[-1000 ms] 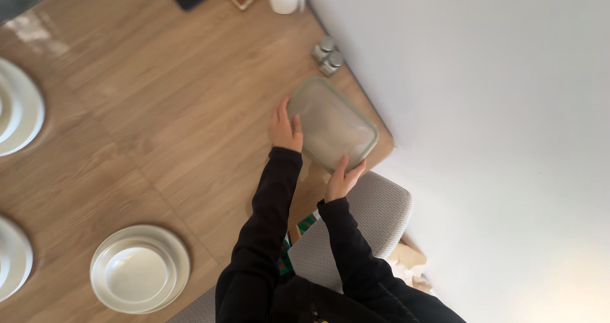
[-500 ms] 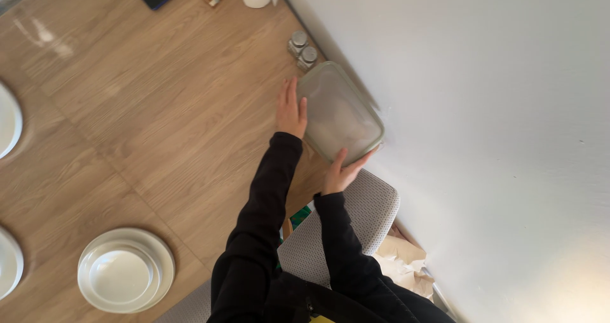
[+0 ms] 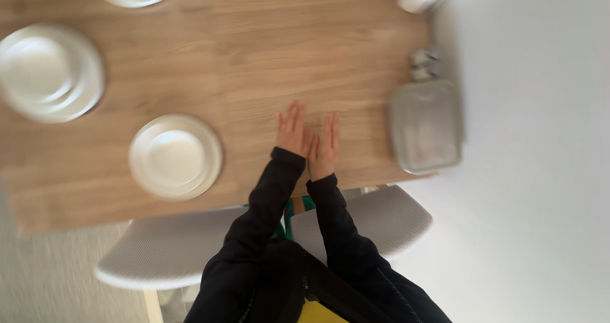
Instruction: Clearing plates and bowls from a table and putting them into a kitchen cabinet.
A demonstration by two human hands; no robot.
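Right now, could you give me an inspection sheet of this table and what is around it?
Surface: wooden table, bare where the hands are.
Job's things: lidded rectangular container at the table's right end, by the wall, apart from both hands.
Clutter: stacked white plates, another stack, two small jars, blurred.
Hands: left hand and right hand open, side by side, holding nothing.
Cables: nothing seen.
Surroundings: white wall, grey chairs.
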